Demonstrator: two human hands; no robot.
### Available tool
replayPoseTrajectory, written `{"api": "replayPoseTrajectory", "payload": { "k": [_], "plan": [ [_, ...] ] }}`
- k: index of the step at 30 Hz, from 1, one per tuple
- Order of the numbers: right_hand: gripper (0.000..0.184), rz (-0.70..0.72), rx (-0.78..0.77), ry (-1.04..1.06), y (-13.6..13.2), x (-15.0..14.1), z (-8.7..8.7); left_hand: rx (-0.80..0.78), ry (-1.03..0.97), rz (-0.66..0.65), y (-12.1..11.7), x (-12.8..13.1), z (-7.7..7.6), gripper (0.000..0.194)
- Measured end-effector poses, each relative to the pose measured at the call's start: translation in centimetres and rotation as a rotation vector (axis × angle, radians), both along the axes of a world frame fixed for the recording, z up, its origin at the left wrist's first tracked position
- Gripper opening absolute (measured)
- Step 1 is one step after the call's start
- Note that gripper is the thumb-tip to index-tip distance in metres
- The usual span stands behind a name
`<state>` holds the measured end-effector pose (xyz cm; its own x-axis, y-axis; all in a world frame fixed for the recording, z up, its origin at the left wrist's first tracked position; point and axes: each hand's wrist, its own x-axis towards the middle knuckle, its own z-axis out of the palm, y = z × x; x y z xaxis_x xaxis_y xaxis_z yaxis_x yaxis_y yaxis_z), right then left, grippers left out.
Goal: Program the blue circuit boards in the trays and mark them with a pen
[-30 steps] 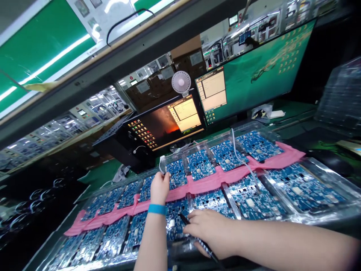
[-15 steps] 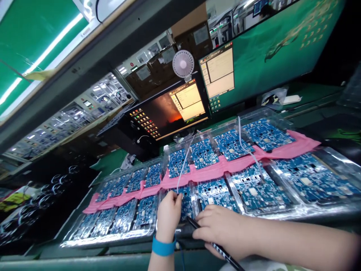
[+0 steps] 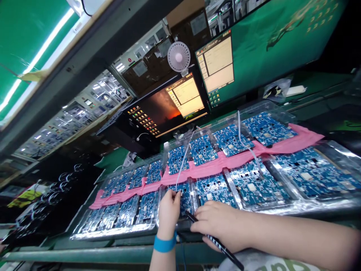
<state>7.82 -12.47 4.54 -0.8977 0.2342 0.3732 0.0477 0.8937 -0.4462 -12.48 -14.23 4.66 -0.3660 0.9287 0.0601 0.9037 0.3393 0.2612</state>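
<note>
My left hand (image 3: 168, 212), with a blue wristband, pinches the plug end of a thin white cable (image 3: 183, 162) against a blue circuit board (image 3: 183, 195) in the near row of a clear plastic tray (image 3: 113, 229). The cable runs up and back over the far row of boards. My right hand (image 3: 218, 226) rests on the tray edge just right of that board, fingers curled round a black pen (image 3: 222, 248) that points toward the board.
Two rows of blue boards lie in clear trays, split by a pink foam strip (image 3: 225, 160). A second white cable (image 3: 248, 146) crosses the right boards. Behind stand a small monitor (image 3: 169, 109), a large monitor (image 3: 267, 41) and a white fan (image 3: 178, 56). Black trays (image 3: 56, 188) sit left.
My left hand drew back from a far-row board to a near-row board, carrying the cable plug. The right hand stayed put with the pen. The view tilted downward.
</note>
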Motion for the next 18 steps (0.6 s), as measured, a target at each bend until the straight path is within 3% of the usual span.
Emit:
{"api": "replayPoseTrajectory", "payload": {
  "k": [12, 18],
  "plan": [
    [0.026, -0.002, -0.01, 0.001, -0.04, -0.2, -0.39, -0.087, 0.09, -0.092, 0.23, 0.32, -0.33, 0.017],
    [0.027, 0.0, -0.023, -0.013, -0.45, 0.4, -0.07, -0.044, 0.159, -0.16, -0.01, 0.47, -0.04, 0.013]
  ]
}}
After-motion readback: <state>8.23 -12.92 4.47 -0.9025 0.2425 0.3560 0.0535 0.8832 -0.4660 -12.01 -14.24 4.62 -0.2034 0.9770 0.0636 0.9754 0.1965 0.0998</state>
